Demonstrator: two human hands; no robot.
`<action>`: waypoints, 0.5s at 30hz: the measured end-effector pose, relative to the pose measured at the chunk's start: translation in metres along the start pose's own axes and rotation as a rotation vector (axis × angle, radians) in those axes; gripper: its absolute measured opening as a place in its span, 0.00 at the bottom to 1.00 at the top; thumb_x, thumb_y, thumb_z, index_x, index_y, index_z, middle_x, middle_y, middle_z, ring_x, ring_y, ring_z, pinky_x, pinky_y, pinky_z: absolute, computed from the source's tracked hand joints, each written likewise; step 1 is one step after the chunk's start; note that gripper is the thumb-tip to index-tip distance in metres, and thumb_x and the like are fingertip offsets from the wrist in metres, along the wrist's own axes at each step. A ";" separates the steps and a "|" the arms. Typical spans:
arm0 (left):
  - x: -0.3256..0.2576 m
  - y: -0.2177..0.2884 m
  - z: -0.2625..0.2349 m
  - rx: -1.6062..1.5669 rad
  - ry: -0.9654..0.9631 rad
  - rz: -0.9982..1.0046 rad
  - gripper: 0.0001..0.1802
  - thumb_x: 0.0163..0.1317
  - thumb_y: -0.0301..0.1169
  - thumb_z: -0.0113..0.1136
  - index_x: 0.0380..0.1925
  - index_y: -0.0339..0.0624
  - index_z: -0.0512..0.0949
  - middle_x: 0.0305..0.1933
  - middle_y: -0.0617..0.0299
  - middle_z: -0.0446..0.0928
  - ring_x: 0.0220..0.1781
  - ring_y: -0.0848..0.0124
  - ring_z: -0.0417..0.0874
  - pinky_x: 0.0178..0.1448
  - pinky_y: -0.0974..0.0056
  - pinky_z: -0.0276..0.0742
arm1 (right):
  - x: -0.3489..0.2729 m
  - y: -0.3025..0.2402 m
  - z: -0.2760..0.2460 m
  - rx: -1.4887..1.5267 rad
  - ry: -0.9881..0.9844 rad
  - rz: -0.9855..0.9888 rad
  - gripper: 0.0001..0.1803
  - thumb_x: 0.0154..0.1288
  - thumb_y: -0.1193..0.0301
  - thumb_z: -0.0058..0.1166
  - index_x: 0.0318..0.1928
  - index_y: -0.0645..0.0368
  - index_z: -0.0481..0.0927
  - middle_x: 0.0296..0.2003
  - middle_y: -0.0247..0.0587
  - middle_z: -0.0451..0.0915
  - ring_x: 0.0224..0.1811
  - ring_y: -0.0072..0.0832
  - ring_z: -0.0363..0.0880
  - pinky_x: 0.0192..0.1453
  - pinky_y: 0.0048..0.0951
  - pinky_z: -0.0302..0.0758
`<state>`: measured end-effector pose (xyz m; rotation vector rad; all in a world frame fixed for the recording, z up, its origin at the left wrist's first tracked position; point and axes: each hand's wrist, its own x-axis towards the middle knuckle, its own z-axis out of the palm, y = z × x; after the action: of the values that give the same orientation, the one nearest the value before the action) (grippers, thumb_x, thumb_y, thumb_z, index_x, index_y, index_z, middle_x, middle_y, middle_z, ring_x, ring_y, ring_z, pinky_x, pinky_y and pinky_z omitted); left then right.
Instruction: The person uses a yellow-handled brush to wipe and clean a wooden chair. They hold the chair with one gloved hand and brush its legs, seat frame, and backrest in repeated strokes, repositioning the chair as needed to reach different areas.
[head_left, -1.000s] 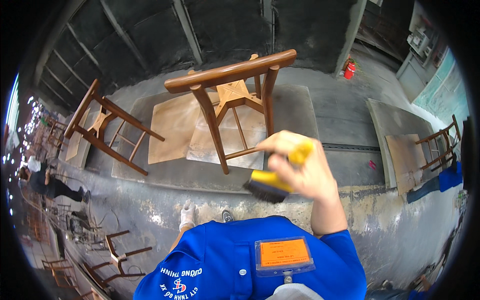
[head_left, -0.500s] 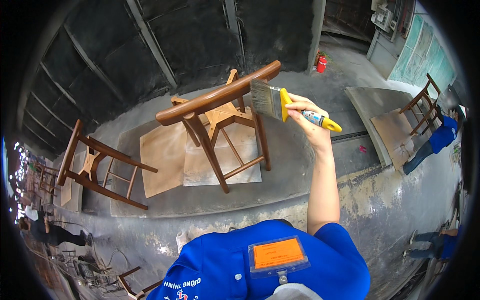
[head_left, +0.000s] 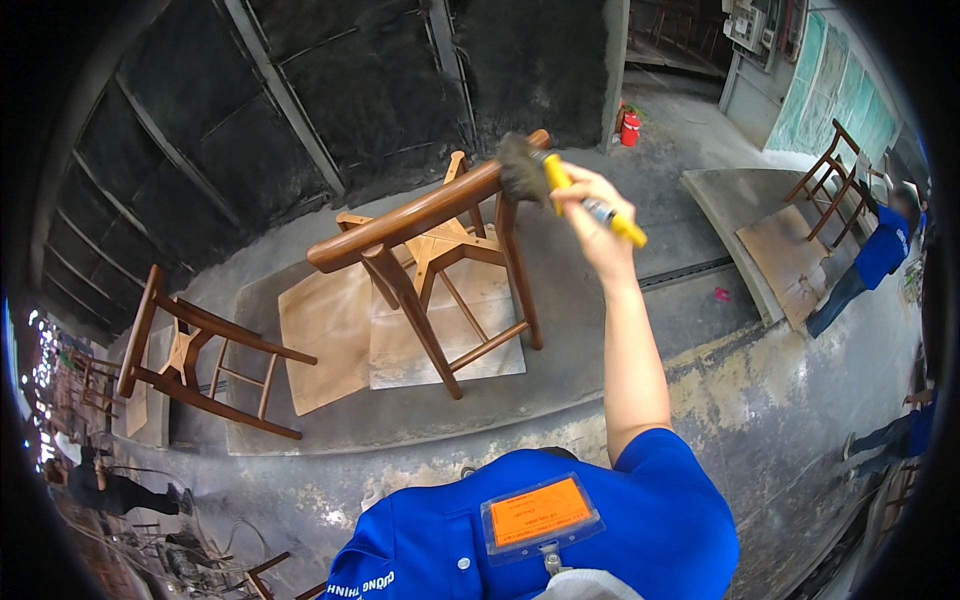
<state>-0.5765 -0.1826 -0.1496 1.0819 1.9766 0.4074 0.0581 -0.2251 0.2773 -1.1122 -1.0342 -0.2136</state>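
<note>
My right hand (head_left: 597, 222) is closed round the yellow handle of a wide paintbrush (head_left: 556, 183). Its dark bristles are blurred and lie at the right end of the top rail of a brown wooden chair frame (head_left: 400, 232); whether they touch cannot be made out exactly. The frame has no seat, and pale cross braces show between its legs. It stands on sheets of cardboard (head_left: 318, 345) over a grey platform. My left hand is out of the picture.
Left of it stands a second chair frame (head_left: 205, 365). A red fire extinguisher (head_left: 629, 129) is by the far wall. At the right, a person in blue (head_left: 884, 250) is beside another chair (head_left: 832, 190) on a second platform (head_left: 715, 195). Cables lie at the lower left.
My right hand and the brush have shifted slightly left and up, and the brush has turned, its bristles now blurred against the rail's end. The whole view has moved a little.
</note>
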 end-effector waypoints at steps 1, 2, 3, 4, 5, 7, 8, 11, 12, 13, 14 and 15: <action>-0.001 0.000 0.002 0.004 -0.004 0.001 0.24 0.71 0.48 0.68 0.55 0.41 0.88 0.29 0.63 0.84 0.25 0.68 0.81 0.33 0.58 0.80 | 0.007 0.001 0.001 -0.076 0.092 0.011 0.09 0.63 0.86 0.65 0.40 0.61 0.92 0.58 0.52 0.90 0.64 0.40 0.89 0.69 0.39 0.82; -0.002 0.001 0.003 0.008 -0.012 0.002 0.24 0.71 0.48 0.68 0.55 0.41 0.88 0.29 0.63 0.84 0.25 0.68 0.81 0.33 0.58 0.80 | 0.004 0.001 0.003 -0.135 -0.001 -0.095 0.09 0.62 0.86 0.65 0.40 0.61 0.92 0.58 0.52 0.90 0.64 0.41 0.89 0.69 0.39 0.82; -0.002 0.002 0.005 0.011 -0.018 0.006 0.24 0.71 0.48 0.68 0.55 0.41 0.88 0.29 0.63 0.84 0.25 0.68 0.81 0.33 0.58 0.80 | 0.002 0.004 0.005 -0.178 -0.039 -0.154 0.09 0.62 0.86 0.65 0.40 0.61 0.92 0.58 0.52 0.90 0.64 0.41 0.89 0.69 0.39 0.82; -0.003 0.004 0.007 0.017 -0.026 0.012 0.24 0.71 0.48 0.68 0.56 0.41 0.88 0.29 0.63 0.84 0.25 0.68 0.82 0.34 0.58 0.80 | 0.001 0.007 0.004 -0.232 -0.075 -0.159 0.09 0.61 0.86 0.65 0.39 0.61 0.91 0.58 0.52 0.90 0.64 0.41 0.89 0.69 0.39 0.82; -0.003 0.005 0.008 0.019 -0.031 0.017 0.24 0.71 0.48 0.68 0.56 0.41 0.88 0.29 0.63 0.84 0.25 0.68 0.82 0.34 0.58 0.80 | 0.000 0.011 0.005 -0.239 -0.256 -0.274 0.10 0.60 0.86 0.65 0.39 0.61 0.91 0.57 0.52 0.91 0.63 0.42 0.90 0.69 0.38 0.82; -0.004 0.009 0.009 0.031 -0.042 0.025 0.24 0.71 0.48 0.68 0.56 0.41 0.88 0.29 0.63 0.84 0.26 0.68 0.82 0.34 0.58 0.80 | -0.005 0.013 0.006 0.008 -0.302 -0.138 0.10 0.58 0.85 0.66 0.39 0.60 0.92 0.57 0.52 0.91 0.62 0.42 0.90 0.68 0.39 0.83; -0.005 0.010 0.010 0.043 -0.050 0.032 0.24 0.71 0.48 0.68 0.56 0.41 0.88 0.29 0.63 0.84 0.26 0.68 0.82 0.34 0.58 0.80 | 0.002 0.013 0.003 0.171 -0.294 -0.123 0.09 0.57 0.84 0.67 0.38 0.60 0.92 0.57 0.54 0.90 0.61 0.42 0.91 0.67 0.39 0.84; -0.007 0.014 0.011 0.064 -0.070 0.053 0.25 0.71 0.48 0.68 0.56 0.41 0.88 0.29 0.63 0.85 0.26 0.68 0.82 0.34 0.58 0.80 | 0.001 -0.003 0.012 -0.023 0.073 -0.034 0.10 0.60 0.84 0.65 0.39 0.60 0.92 0.56 0.54 0.91 0.59 0.44 0.91 0.65 0.38 0.85; -0.007 0.015 0.011 0.072 -0.075 0.060 0.25 0.71 0.48 0.68 0.56 0.41 0.88 0.29 0.63 0.85 0.26 0.68 0.82 0.34 0.58 0.80 | 0.002 -0.012 0.020 -0.085 0.142 0.000 0.10 0.60 0.84 0.64 0.39 0.59 0.92 0.55 0.54 0.90 0.59 0.45 0.91 0.65 0.39 0.86; -0.008 0.016 0.011 0.075 -0.078 0.064 0.25 0.71 0.48 0.68 0.56 0.41 0.88 0.29 0.63 0.85 0.26 0.68 0.82 0.34 0.58 0.80 | -0.009 -0.028 0.034 -0.201 0.114 -0.161 0.11 0.60 0.84 0.64 0.39 0.56 0.91 0.56 0.54 0.89 0.59 0.48 0.91 0.64 0.40 0.88; -0.008 0.017 0.011 0.084 -0.083 0.067 0.25 0.71 0.48 0.68 0.57 0.41 0.88 0.29 0.63 0.85 0.26 0.68 0.82 0.34 0.58 0.80 | -0.022 -0.042 0.050 -0.248 0.000 -0.167 0.12 0.59 0.84 0.65 0.39 0.53 0.90 0.58 0.54 0.88 0.59 0.49 0.91 0.65 0.41 0.89; -0.008 0.017 0.011 0.096 -0.088 0.075 0.25 0.71 0.48 0.68 0.57 0.41 0.88 0.29 0.63 0.85 0.26 0.68 0.82 0.35 0.58 0.80 | -0.040 -0.050 0.065 -0.132 -0.111 -0.212 0.12 0.56 0.83 0.68 0.39 0.55 0.92 0.58 0.51 0.90 0.62 0.45 0.90 0.65 0.37 0.87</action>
<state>-0.5561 -0.1801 -0.1414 1.2170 1.8984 0.3014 -0.0313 -0.2094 0.2818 -1.1425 -1.2529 -0.3973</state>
